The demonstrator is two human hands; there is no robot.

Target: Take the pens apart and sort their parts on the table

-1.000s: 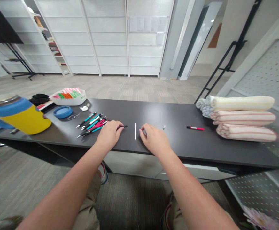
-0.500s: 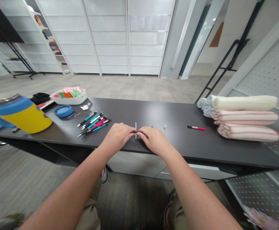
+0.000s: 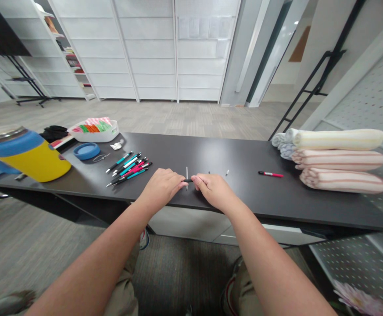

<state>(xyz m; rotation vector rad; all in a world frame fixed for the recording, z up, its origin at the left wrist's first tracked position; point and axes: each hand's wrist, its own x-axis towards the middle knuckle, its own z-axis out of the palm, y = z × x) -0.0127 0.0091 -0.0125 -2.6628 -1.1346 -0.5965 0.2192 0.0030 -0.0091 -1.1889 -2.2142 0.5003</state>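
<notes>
Between my two hands runs a short black pen part [image 3: 188, 180], level above the desk, its ends hidden in my fingers. My left hand [image 3: 162, 188] is closed on one end with thumb and fingers. The other end is pinched by my right hand [image 3: 213, 189]. A thin white stick, like a pen refill [image 3: 187, 172], crosses behind the black part and points away from me. Past my right hand lie a small whitish piece [image 3: 227, 172] and a tiny dark piece, too small to name. Farther right rests a red and black pen barrel [image 3: 270, 174].
Several teal, red and black pens [image 3: 130, 169] lie in a pile left of my hands. Beyond them are a blue lid [image 3: 86, 151], a yellow and blue mug [image 3: 30, 158] and a white basket [image 3: 94, 135] of wrapped items. Rolled towels [image 3: 339, 158] are stacked at the right.
My right hand has shifted slightly right, away from my left. More of the black pen part shows between them.
</notes>
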